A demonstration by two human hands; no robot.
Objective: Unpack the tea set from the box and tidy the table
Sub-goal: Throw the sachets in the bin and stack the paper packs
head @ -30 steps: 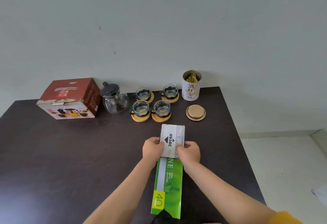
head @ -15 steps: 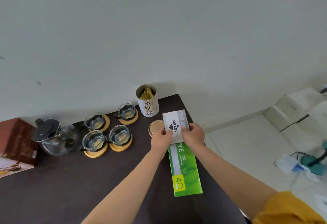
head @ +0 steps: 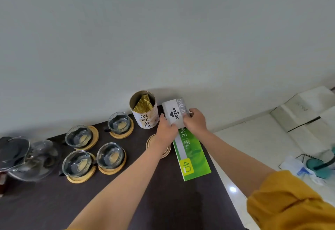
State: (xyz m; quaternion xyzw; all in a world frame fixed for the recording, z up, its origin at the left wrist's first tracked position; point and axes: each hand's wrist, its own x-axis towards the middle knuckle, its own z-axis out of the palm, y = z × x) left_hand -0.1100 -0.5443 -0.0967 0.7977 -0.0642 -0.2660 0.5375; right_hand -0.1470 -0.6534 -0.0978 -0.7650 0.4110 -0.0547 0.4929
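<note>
My left hand (head: pixel 167 130) and my right hand (head: pixel 195 121) both grip a small white Joyko stamp pad box (head: pixel 175 112), held above the far right part of the dark table (head: pixel 163 202). Under it lies a flat green pack (head: pixel 193 154) marked 40, which my hands partly cover. A white tea tin (head: pixel 145 110) stands open just left of the box, with a gold bag inside. Its gold lid (head: pixel 151 143) lies below my left wrist. Several glass cups (head: pixel 110 155) sit on wooden coasters, and a glass teapot (head: pixel 27 157) stands at the far left.
The table's right edge runs close beside the green pack, with light floor beyond it. A white wall backs the table. White boxes (head: pixel 304 110) and a teal object with a cable (head: pixel 319 164) lie on the floor at right. A sliver of the red box (head: pixel 1 180) shows at far left.
Both hands carried the white box and the green pack from the table's middle toward its far right corner, next to the tea tin. My view swung right, so the red box left the picture.
</note>
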